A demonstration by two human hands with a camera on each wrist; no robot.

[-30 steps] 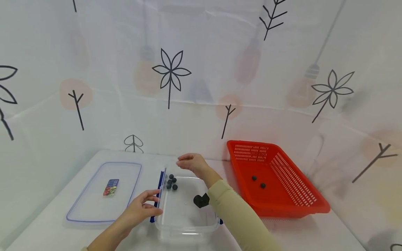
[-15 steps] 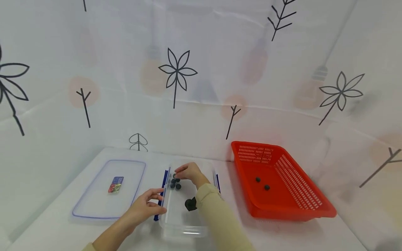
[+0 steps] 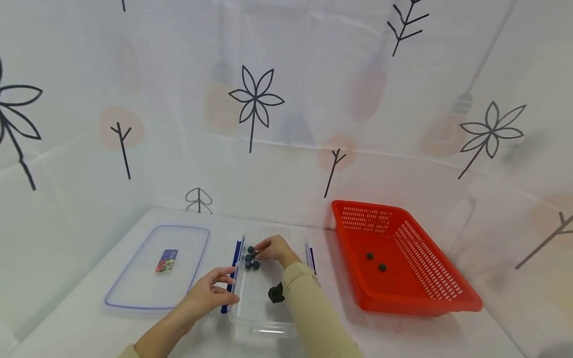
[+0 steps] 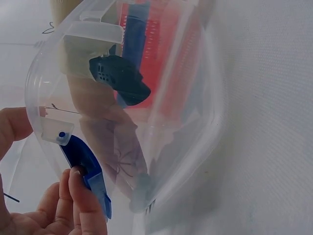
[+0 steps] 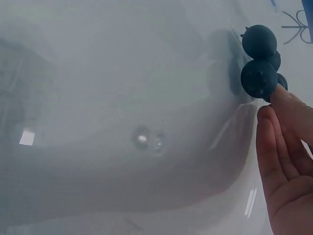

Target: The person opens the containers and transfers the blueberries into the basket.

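Clear plastic box (image 3: 264,328) with blue side latches stands on the white table. My left hand (image 3: 210,293) grips its left wall; in the left wrist view, the fingers curl at a blue latch (image 4: 85,161) while the thumb lies at the rim. Inside, several dark blueberries (image 3: 256,265) cluster at the far left. My right hand (image 3: 275,249) reaches in over them, and its thumb and finger pinch at a blueberry. Close up in the right wrist view, that blueberry is mostly hidden behind a front blueberry (image 5: 259,78) at the fingertips.
Right of the box is a red perforated basket (image 3: 414,298) holding two dark blueberries (image 3: 382,267). A clear lid (image 3: 134,283) with a blue rim and a fruit label (image 3: 166,261) lies at left. A dark wrist camera (image 3: 276,293) sits at the right sleeve.
My right hand has lowered from above the box's far end into it, to the blueberries. My left hand keeps its grip on the wall. The view has shifted slightly.
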